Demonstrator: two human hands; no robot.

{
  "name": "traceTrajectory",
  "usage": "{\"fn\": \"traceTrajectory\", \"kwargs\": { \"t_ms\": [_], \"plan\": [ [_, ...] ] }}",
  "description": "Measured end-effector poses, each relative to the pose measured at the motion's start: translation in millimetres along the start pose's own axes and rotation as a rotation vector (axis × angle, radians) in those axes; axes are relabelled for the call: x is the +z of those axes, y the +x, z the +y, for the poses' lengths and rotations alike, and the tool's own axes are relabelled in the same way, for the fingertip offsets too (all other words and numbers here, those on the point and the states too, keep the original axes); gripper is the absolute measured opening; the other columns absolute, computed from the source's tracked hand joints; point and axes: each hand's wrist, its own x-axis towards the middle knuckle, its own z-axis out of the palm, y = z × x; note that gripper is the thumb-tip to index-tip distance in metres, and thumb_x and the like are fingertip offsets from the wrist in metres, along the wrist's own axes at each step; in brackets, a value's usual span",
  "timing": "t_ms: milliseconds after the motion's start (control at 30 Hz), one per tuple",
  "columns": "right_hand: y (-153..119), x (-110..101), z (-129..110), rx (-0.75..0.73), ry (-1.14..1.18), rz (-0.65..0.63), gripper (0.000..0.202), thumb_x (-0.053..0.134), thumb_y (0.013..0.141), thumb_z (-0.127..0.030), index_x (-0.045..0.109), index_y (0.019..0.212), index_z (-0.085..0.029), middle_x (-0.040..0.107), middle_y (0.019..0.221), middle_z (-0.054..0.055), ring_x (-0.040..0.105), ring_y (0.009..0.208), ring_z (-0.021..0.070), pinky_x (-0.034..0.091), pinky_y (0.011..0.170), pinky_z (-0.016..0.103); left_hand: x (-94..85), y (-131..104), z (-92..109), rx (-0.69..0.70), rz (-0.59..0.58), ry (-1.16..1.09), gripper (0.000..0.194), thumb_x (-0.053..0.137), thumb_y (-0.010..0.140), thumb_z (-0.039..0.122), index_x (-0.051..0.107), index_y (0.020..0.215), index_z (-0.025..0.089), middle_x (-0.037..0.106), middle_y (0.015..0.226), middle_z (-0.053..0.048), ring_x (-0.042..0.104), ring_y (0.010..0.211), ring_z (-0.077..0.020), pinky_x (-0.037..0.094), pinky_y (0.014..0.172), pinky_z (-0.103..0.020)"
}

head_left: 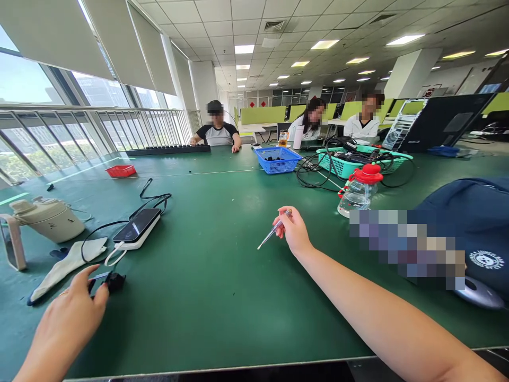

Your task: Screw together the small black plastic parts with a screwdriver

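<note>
My right hand point(293, 231) is closed around a small screwdriver point(272, 233), held above the middle of the green table point(207, 297). Its thin shaft slants down to the left, and the tip seems just off the surface. At the lower left, my left hand point(71, 313) has thumb and forefinger about a small black part point(115, 282) with a bluish shiny piece at one side. What exactly this part is cannot be made out. Just beyond that hand lie a white glove point(67, 265) with a dark edge and a phone point(137, 225) on a white power bank, with cables attached.
A cream jug point(51, 220) stands at the left. Farther back are a red tray point(121, 171), a blue basket point(277, 160) and a green basket point(342, 165) of cables. A red-lidded bottle point(358, 193) and a dark backpack point(469, 212) are at the right. Several people sit beyond.
</note>
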Motion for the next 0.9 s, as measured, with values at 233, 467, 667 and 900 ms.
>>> {"fn": "traceTrajectory", "kwargs": {
  "t_ms": [233, 467, 667, 900],
  "plan": [
    [0.9, -1.8, 3.2, -0.003, 0.001, -0.02, 0.032, 0.067, 0.08, -0.05, 0.053, 0.093, -0.023, 0.064, 0.063, -0.006, 0.053, 0.041, 0.0083, 0.041, 0.039, 0.02, -20.4, -9.1, 52.4, 0.004, -0.041, 0.233, 0.061, 0.021, 0.096, 0.038, 0.046, 0.141, 0.005, 0.074, 0.105, -0.024, 0.07, 0.099, -0.0388, 0.048, 0.08, -0.04],
    [0.0, 0.5, 1.0, 0.005, -0.01, -0.013, 0.031, 0.068, 0.078, -0.047, 0.053, 0.091, -0.023, 0.064, 0.062, -0.006, 0.052, 0.04, 0.0079, 0.04, 0.038, 0.02, -20.5, 2.8, 47.5, -0.052, -0.17, 0.317, 0.058, 0.021, 0.098, 0.036, 0.045, 0.144, 0.008, 0.075, 0.109, -0.02, 0.07, 0.104, -0.032, 0.047, 0.086, -0.033],
    [0.6, 1.9, 1.0, 0.004, -0.009, -0.011, 0.032, 0.067, 0.078, -0.049, 0.053, 0.091, -0.023, 0.064, 0.061, -0.006, 0.051, 0.039, 0.0077, 0.039, 0.037, 0.02, -16.3, 7.4, 45.0, -0.107, -0.264, 0.32, 0.055, 0.024, 0.098, 0.037, 0.043, 0.145, 0.016, 0.076, 0.111, -0.013, 0.07, 0.103, -0.0266, 0.048, 0.083, -0.029],
    [0.5, 2.4, -0.6, -0.001, -0.003, 0.001, 0.039, 0.069, 0.076, -0.054, 0.052, 0.091, -0.023, 0.063, 0.06, -0.006, 0.051, 0.039, 0.0079, 0.038, 0.037, 0.02, -4.4, 13.0, 36.7, -0.116, -0.14, 0.126, 0.044, 0.031, 0.095, 0.05, 0.056, 0.124, 0.026, 0.078, 0.1, -0.005, 0.069, 0.099, -0.0303, 0.051, 0.085, -0.038]
  ]
}}
